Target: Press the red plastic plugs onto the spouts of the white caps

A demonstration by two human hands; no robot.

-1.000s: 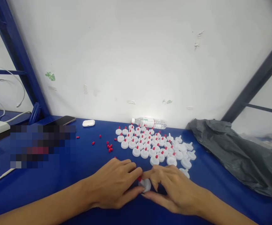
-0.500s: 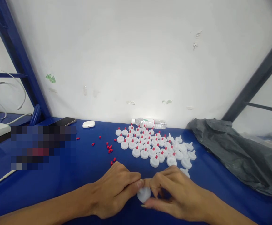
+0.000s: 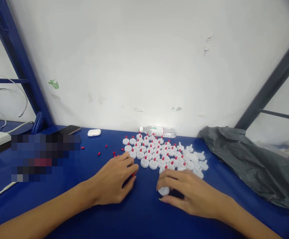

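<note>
My left hand (image 3: pixel 115 179) is low over the blue table beside the loose red caps, fingers curled. A small red cap (image 3: pixel 133 174) shows between its fingertips and thumb. My right hand (image 3: pixel 186 189) has its fingers and thumb around a round white nozzle cap (image 3: pixel 164 191) at the near side of the group; the fingers hide its top. Behind it stand many white nozzle caps (image 3: pixel 144 162), most with a red cap on the spout. Several at the right, such as one white nozzle cap (image 3: pixel 203 165), have bare spouts.
A few loose red caps (image 3: pixel 99 153) lie on the blue table (image 3: pixel 139 212) to the left. A clear bottle (image 3: pixel 169 132) lies along the wall. At the back left are a white earbud case (image 3: pixel 94 132) and a phone (image 3: pixel 72 128). A grey plastic bag (image 3: pixel 249 162) covers the right side.
My hands have parted. The left moved left and away from me to the loose red caps; the right shifted slightly right and away from me with the white nozzle cap.
</note>
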